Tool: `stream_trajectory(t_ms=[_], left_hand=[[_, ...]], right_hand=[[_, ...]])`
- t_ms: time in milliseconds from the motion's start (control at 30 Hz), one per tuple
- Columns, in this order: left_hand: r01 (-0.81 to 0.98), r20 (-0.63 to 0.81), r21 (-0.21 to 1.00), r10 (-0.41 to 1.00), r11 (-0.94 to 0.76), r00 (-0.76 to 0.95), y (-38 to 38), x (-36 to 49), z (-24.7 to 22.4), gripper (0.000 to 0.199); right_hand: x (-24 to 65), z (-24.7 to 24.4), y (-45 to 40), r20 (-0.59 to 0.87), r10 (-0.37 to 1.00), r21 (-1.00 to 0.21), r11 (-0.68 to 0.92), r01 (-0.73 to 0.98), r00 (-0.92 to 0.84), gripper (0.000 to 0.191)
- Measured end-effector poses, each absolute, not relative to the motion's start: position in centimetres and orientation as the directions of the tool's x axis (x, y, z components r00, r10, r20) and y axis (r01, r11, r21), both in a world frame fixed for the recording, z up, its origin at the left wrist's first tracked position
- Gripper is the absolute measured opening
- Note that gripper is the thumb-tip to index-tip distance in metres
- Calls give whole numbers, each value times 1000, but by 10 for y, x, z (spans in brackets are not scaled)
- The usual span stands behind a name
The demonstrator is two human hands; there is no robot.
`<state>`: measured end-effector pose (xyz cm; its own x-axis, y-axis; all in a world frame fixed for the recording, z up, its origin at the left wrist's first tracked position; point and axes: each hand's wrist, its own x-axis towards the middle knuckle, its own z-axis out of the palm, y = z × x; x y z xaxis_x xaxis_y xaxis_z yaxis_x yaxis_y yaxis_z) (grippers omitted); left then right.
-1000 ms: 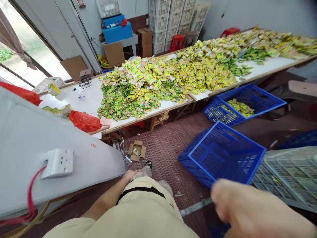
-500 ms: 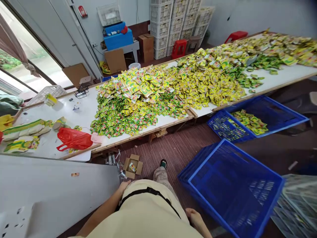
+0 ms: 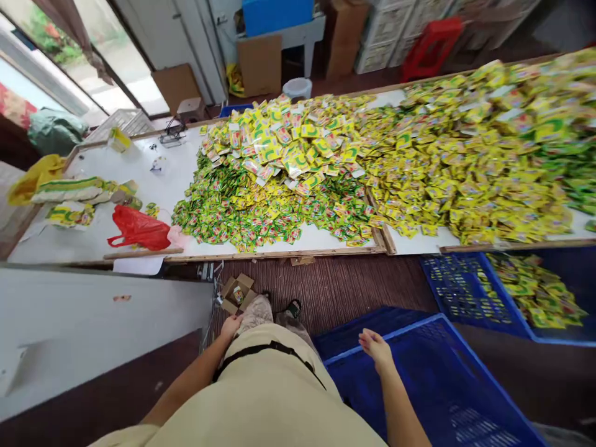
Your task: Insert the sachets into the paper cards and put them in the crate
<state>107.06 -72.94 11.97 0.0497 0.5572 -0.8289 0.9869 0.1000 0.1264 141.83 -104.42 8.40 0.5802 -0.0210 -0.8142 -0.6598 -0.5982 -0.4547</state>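
Hands are apart and low, on your side of the table point(image 3: 181, 180); neither is seen to grip an item. At the table's left part, a red plastic bag point(image 3: 139, 228) lies near the front edge. Your left hand point(image 3: 230, 325) is beside your thigh, in front of the table; its fingers are partly hidden, so whether it is closed cannot be told. Just beyond it, an open carton point(image 3: 245, 282) sits on the floor near the table's front edge. Small yellow and green packets point(image 3: 279, 186) are heaped from the table's middle toward its right. Your right hand point(image 3: 376, 349) is held over the near blue crate point(image 3: 419, 325), in front of the table, fingers loosely bent. Farther right, a second blue crate point(image 3: 460, 285) stands against the table's front side and contains more packets.

Judged from this posture, you are between handling actions, upright and facing the table. Any reach to the heap would call for raising the hands above the table's front edge; any move of the near crate, for a firm hold on its rim.
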Motion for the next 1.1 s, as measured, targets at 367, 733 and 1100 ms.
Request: stream_trajectory(t_ms=[367,733,1100], left_hand=[[915,-877,108,470,390,-97,-746,1067,108,34],[860,-874,53,441,508,-206,-778,1049,117,32],[752,-824,167,510,637,-249,-782,1028,115,32]], right_hand=[[1389,77,-1007,-936,38,-238,-801,-549,351,20],[1446,58,-970,-927,87,-273,-822,-500,364,24],[1444,71,-977,-888,124,-313,-868,-386,442,17]])
